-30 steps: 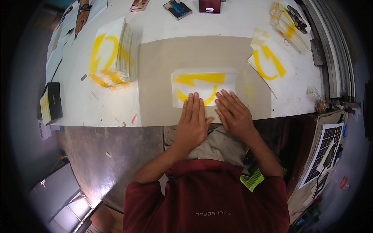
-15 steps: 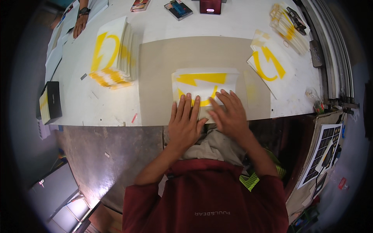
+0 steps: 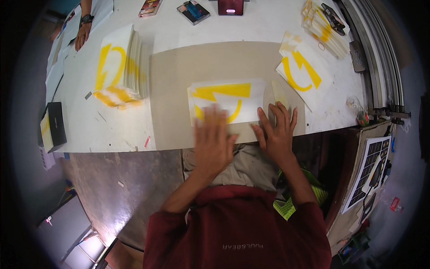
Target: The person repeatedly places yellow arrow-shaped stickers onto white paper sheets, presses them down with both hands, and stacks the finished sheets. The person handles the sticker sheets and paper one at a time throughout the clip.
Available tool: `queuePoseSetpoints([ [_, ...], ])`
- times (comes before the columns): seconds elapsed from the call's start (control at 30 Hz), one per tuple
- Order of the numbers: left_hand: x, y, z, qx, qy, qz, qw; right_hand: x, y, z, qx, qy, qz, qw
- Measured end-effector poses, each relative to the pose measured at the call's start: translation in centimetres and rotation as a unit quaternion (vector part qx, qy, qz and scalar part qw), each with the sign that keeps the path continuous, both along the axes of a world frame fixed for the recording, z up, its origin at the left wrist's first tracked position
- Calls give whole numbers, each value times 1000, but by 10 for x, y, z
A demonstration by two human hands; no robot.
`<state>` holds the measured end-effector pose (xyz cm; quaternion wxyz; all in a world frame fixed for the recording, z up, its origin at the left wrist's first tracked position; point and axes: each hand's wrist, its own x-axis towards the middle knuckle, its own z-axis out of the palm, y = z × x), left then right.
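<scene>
A white sheet (image 3: 253, 104) with bold yellow shapes lies flat in front of me, with a clear or white margin at its edges. My left hand (image 3: 213, 142) is over its lower left part, fingers stretched out and blurred by motion. Whether those fingertips press on the sheet I cannot tell. Beside the sheet's lower right corner, my right hand (image 3: 277, 129) has its fingers spread, holding nothing, near a pale yellowish strip (image 3: 279, 93). Under the sheet is a grey-beige board (image 3: 179, 60).
A thick stack of yellow-marked sheets (image 3: 115, 67) stands at left; more marked sheets (image 3: 299, 74) lie at right, below another pile (image 3: 323, 32). A dark box (image 3: 55, 125) sits at the left edge. Another person's hand (image 3: 83, 33) rests at far left. Metal rails (image 3: 374, 58) line the right.
My right hand has moved off the sheet to the right, its fingers now spread. My left hand is now blurred by motion over the sheet. The whole view has shifted slightly.
</scene>
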<state>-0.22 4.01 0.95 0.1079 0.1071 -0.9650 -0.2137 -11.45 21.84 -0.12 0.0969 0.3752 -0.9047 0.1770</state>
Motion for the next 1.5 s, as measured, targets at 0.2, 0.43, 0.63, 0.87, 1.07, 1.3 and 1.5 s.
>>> queuePoseSetpoints([
  [0.2, -6, 13, -8, -58, -56, -65, 995, 7, -1, 1, 20, 13, 38, 999],
  [0.43, -3, 8, -6, -49, -75, -93, 992, 14, 2, -6, 6, -53, 95, 994],
  [0.63, -4, 8, -4, -50, -84, -100, 990, 12, 3, -8, -1, -50, 102, 994],
  [0.87, -3, 8, -2, -57, -73, -85, 992, -11, -18, 32, -79, -54, 121, 988],
  [1.07, -5, 7, -1, -26, -23, -56, 998, -72, -91, 51, -131, -59, 162, 976],
  [1.3, -6, 3, 0, -58, 17, -35, 998, -93, -100, 38, -120, -152, 193, 962],
  [1.5, -11, -14, -7, -65, 73, -21, 995, -89, -105, 52, -57, -123, 230, 964],
])
